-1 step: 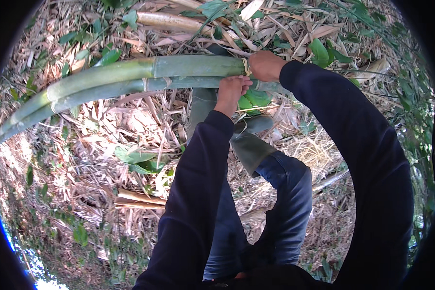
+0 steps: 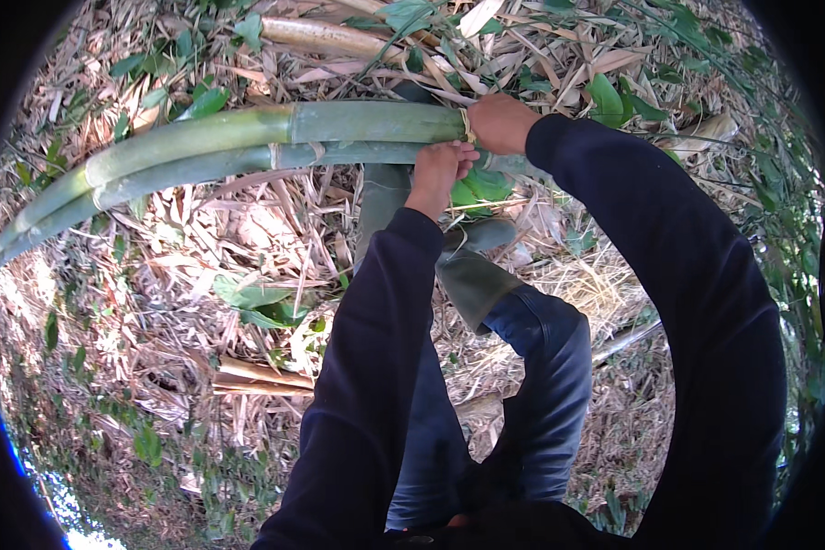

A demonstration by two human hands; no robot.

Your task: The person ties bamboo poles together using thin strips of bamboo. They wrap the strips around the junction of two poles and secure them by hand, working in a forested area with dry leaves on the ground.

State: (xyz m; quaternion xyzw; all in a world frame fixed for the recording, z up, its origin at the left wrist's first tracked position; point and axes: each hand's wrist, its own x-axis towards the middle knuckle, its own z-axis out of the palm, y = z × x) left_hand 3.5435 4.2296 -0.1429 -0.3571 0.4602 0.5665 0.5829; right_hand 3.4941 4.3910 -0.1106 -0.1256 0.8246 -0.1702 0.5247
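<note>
Two thick green bamboo poles lie side by side, reaching from the far left to my hands. A thin yellowish binding strip goes around them near their right part. My right hand is closed in a fist at the strip, on the far side of the poles. Just below it, my left hand pinches at the strip's lower end, its knuckles against the nearer pole. What lies inside the fingers is mostly hidden.
Dry bamboo leaves cover the ground. My boots stand under and before the poles. A dry tan stalk lies beyond them, and split pieces lie at the near left. Green vines hang along the right.
Almost nothing differs. The poles and both hands sit very slightly higher in the picture, with the hands in the same grip.
</note>
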